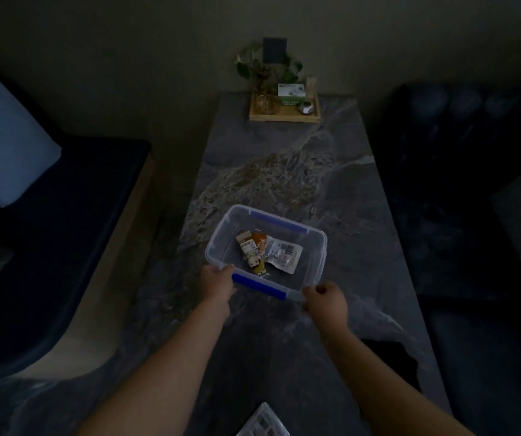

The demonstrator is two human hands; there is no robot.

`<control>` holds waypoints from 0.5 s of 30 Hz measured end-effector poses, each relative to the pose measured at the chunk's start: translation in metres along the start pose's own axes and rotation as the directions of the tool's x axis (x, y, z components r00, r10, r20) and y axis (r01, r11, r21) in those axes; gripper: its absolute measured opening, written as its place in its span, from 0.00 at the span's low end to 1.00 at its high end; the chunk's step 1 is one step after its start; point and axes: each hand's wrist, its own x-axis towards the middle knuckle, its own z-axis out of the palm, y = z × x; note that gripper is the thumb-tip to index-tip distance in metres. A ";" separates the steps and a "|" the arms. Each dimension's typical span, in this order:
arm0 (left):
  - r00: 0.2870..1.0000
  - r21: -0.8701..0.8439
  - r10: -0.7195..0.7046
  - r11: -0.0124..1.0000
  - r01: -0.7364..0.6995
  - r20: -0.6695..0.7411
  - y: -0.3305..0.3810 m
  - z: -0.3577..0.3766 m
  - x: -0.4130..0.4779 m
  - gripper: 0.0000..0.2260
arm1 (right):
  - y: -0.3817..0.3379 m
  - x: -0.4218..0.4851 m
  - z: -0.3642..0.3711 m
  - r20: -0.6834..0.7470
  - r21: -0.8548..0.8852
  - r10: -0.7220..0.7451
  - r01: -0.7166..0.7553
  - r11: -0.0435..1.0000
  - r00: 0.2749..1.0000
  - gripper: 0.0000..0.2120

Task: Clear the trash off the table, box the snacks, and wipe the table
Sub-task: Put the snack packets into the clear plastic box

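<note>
A clear plastic box with blue clips stands on the dark marble table, a little nearer than its middle. Several snack packets lie inside on its bottom: a white pouch, an orange one, and small yellow and beige ones. My left hand grips the box's near left corner. My right hand grips the near right corner, by the blue clip along the near rim. The box has no lid on it.
A wooden tray with a potted plant, a glass jar and a tissue box sits at the table's far end. A clear ribbed object lies at the near edge. Dark sofas flank the table; a light cushion lies at left.
</note>
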 end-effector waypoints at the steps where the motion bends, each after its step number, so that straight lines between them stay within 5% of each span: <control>1: 1.000 -0.013 0.004 1.000 -0.003 0.027 0.001 0.001 -0.002 0.14 | 0.005 -0.008 0.002 0.015 0.007 0.008 -0.009 1.000 1.000 0.06; 7: 0.997 -0.003 0.017 1.000 -0.017 0.081 -0.016 0.008 -0.027 0.39 | 0.029 -0.047 0.014 0.171 -0.054 -0.018 0.027 0.998 0.985 0.08; 9: 0.995 0.038 0.032 0.999 -0.035 0.095 -0.022 0.006 -0.029 0.40 | 0.034 -0.048 0.007 0.183 -0.093 -0.067 0.085 0.992 0.981 0.08; 12: 0.989 0.073 0.066 0.994 -0.075 0.130 -0.024 -0.003 -0.024 0.37 | 0.033 -0.033 -0.014 0.002 -0.106 -0.109 0.109 0.988 0.994 0.07; 15: 0.973 0.079 0.094 0.990 -0.113 0.212 -0.021 -0.016 -0.017 0.37 | 0.022 -0.019 -0.029 -0.073 0.018 -0.138 0.140 0.990 0.988 0.07</control>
